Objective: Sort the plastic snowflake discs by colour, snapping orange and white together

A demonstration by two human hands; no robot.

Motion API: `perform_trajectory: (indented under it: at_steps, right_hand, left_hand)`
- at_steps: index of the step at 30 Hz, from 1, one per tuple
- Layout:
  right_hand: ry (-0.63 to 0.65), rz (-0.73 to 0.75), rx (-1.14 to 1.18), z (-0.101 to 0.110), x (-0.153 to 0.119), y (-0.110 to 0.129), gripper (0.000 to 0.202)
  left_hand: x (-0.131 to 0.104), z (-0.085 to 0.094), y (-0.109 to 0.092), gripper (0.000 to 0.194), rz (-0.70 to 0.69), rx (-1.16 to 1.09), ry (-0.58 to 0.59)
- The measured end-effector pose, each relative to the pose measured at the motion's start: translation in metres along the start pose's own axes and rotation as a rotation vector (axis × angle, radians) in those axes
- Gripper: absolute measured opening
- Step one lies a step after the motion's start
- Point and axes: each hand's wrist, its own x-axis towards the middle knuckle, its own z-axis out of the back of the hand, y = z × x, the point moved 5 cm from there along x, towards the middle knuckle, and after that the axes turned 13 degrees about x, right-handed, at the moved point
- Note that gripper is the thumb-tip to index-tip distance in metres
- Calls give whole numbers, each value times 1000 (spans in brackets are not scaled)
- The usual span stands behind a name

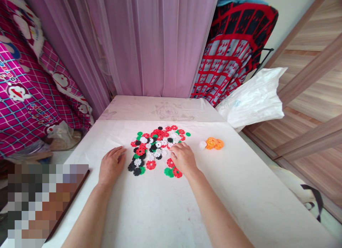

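A white-covered worktop (165,205) carries a loose pile of plastic snowflake discs (156,143) in red, white, black and green, spread near its middle. The person's right hand (183,159) lies at the right edge of this pile, palm down, with its fingers (175,148) curled onto the discs at that edge; whether they actually pinch a disc cannot be told, since the fingertips hide what is under them. Just below this hand, partly beneath the wrist, lie a red disc (177,173) and a green disc (168,172), touching each other.

The left hand (110,165) rests flat on the worktop just left of the pile, fingers released and slightly spread, holding nothing. Its fingertips lie near the black discs (133,168) at the lower left fringe of the pile but do not touch them.

Apart from the pile, to its right, sits a small cluster of orange discs (214,143) with a single white disc (202,145) touching its left side.

Behind the worktop hangs a pink sheer curtain (149,41). To the left lies pink checked cartoon-print bedding (26,87). To the right, a red-and-black patterned blanket (232,52) hangs over a rack, and a white plastic bag (253,98) rests beside the worktop's far right corner. A wood-panelled surface (315,80) fills the right side of the view.
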Motion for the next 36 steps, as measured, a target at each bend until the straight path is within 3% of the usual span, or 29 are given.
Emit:
perform_trajectory:
  at_steps: [4, 9, 36]
  right_hand:
    - [68, 43, -69, -17, 4, 19, 21]
    - [88, 73, -84, -26, 0, 22, 21]
    - [130, -133, -43, -23, -6, 22, 27]
  left_hand:
    - [0, 0, 0, 41, 2, -1, -6]
    - [1, 0, 0, 41, -3, 1, -10]
    - [0, 1, -2, 39, -7, -14, -25]
